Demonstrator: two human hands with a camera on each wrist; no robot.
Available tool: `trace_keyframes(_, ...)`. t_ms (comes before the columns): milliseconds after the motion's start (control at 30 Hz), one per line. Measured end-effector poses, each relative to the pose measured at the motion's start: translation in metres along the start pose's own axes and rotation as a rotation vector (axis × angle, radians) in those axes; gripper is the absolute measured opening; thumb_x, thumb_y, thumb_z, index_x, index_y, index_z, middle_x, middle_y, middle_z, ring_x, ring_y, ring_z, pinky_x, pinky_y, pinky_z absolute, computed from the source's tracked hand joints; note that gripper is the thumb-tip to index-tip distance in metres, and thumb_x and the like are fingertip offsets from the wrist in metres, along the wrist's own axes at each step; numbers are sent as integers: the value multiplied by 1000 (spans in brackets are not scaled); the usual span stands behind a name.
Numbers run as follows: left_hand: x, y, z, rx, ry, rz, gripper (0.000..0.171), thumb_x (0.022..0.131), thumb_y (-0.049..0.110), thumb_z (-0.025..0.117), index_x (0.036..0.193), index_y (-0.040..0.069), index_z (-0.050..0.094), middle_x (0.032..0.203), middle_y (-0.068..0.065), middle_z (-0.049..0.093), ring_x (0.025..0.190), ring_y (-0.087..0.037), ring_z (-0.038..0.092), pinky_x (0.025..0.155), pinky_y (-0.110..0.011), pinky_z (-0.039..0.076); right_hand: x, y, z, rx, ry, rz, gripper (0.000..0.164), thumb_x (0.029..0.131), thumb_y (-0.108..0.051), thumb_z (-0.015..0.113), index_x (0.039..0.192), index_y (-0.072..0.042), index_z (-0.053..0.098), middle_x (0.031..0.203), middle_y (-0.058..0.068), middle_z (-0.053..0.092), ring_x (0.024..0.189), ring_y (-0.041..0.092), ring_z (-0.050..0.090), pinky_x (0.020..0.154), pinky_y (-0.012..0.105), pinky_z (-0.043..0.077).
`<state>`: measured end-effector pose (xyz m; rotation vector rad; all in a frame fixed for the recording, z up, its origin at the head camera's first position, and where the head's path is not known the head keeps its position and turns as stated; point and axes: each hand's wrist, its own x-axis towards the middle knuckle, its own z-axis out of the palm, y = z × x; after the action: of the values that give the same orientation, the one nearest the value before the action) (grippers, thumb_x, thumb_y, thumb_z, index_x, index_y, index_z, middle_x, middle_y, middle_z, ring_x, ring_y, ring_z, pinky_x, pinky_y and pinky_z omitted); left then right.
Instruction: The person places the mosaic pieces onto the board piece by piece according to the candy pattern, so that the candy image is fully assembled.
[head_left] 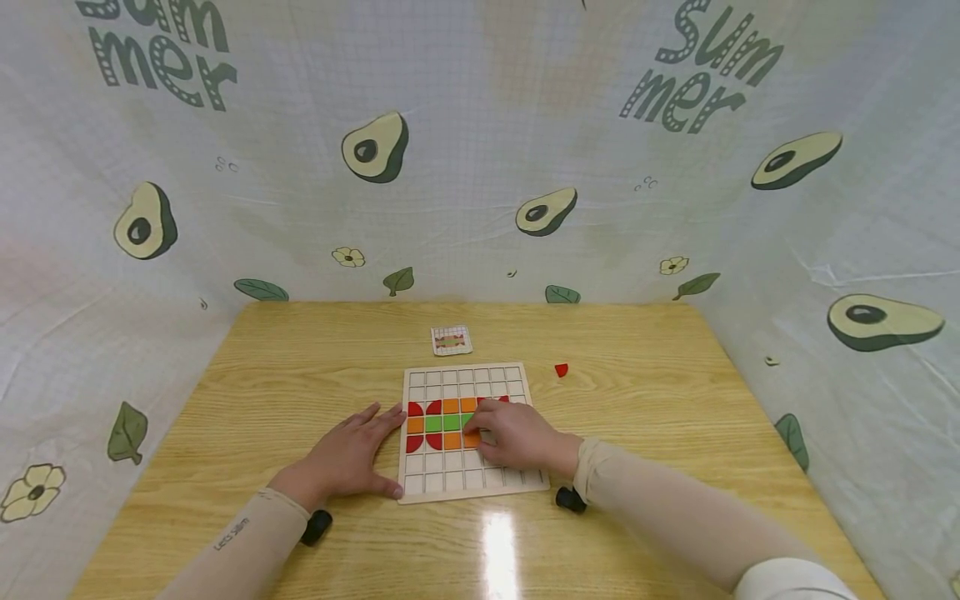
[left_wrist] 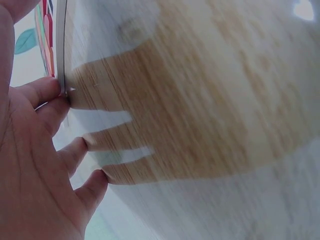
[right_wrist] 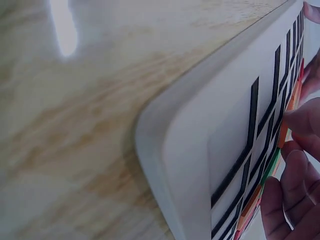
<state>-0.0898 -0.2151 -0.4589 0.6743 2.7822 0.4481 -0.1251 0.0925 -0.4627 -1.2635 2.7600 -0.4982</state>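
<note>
A pale gridded board (head_left: 435, 483) lies on the table, holding red rounded tiles (head_left: 416, 442), orange tiles (head_left: 452, 440) and green tiles (head_left: 433, 423) in three rows. Along its left edge my left hand (head_left: 352, 458) is spread, its fingertips and thumb against the rim. In the left wrist view those fingers (left_wrist: 52, 115) are straight-ish and touch the board's side and the tabletop. My right hand (head_left: 517, 433) is over the board's middle with bent fingers, covering some tiles. Its thumb (right_wrist: 300, 120) touches an orange tile (right_wrist: 285, 135) in the right wrist view; whether it pinches one is unclear.
A small pattern card (head_left: 452, 331) lies behind the board. One loose red piece (head_left: 562, 370) sits on the wooden table (head_left: 637, 375) to the board's right. Printed cloth (head_left: 465, 167) hangs behind and at both sides. A black device (head_left: 570, 500) is under the right wrist.
</note>
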Motion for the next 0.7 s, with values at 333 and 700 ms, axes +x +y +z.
trace_keyframes(333,-1,2,-1,0,2,-6,115,64,72,79,155,14,39,161,-2,32,146,-40,23,110,-63,26,-1,-1,0,-5,15,12,25,90,-19,70,114,-21,75,106,-8,62,82,4,58,66,24,50)
trace_keyframes(700,0,0,2,4,11,-2,117,63,74,78,155,15,38,160,-2,32,146,-39,23,110,-63,26,-19,9,-15,19,54,47,24,91,-20,71,114,-18,74,110,-7,63,93,10,62,74,28,53)
